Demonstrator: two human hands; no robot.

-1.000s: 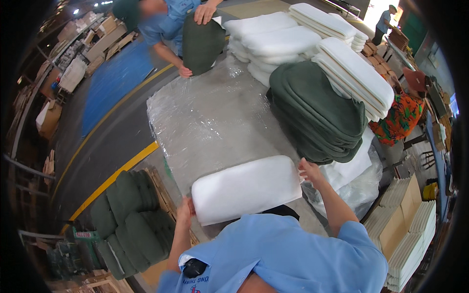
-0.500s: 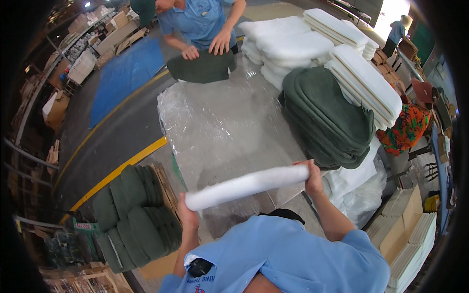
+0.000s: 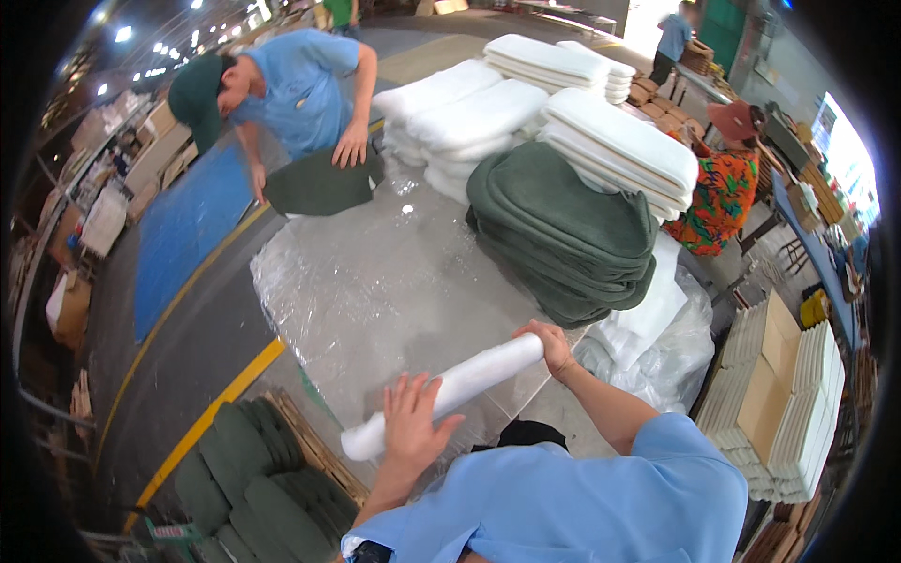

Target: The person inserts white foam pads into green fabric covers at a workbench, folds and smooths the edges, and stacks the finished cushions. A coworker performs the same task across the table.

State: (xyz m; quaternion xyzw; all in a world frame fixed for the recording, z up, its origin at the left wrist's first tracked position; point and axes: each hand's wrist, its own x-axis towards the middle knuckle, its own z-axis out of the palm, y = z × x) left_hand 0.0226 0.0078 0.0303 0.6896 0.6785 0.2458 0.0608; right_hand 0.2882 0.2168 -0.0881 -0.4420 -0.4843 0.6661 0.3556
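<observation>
While both hands press it, white foam roll [image 3: 449,392]: rolled tight, lying on plastic-covered table [image 3: 375,281]. Left hand [image 3: 411,424] flat, fingers spread, at 7 o'clock end; right hand [image 3: 549,343] curled over 2 o'clock end. Green cushion stack [image 3: 563,235] at 1 o'clock, untouched.

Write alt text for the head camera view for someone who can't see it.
A person in a blue shirt holds a rolled white foam pad over a plastic-covered table, left hand flat on top, right hand gripping its end. Stacked green cushions and white pads sit beyond; a co-worker presses a green cushion.
</observation>
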